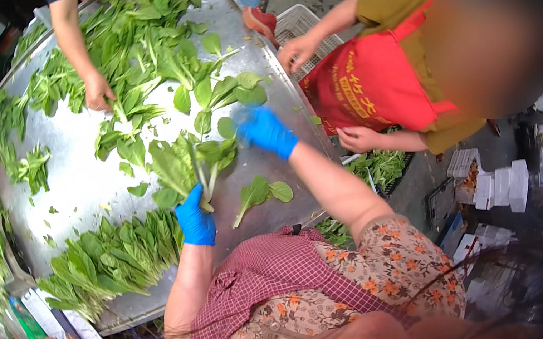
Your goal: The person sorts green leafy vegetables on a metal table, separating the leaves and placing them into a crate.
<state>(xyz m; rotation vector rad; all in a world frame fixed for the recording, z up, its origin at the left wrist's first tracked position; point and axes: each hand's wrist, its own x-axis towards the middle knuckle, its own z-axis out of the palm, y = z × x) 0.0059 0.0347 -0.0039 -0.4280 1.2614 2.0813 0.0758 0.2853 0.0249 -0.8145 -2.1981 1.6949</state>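
My left hand (197,218), in a blue glove, is closed around the stems of a small bunch of leafy greens (168,168). A narrow greyish strip stands among these stems; I cannot tell whether it is a stem or a blade. My right hand (266,131), also blue-gloved, is above the metal table (281,222) beside some loose green leaves (251,95). Its fingers are blurred, so their grip is unclear. A loose leafy sprig (260,196) lies right of my left hand. To the left, a neat row of greens (118,256) lines the near edge.
A large heap of greens (128,37) covers the far side, where another person's hand (98,91) reaches in. A person in a red apron (360,83) stands at the right edge near a white plastic crate (297,20). Another person holds papers (45,310) at lower left.
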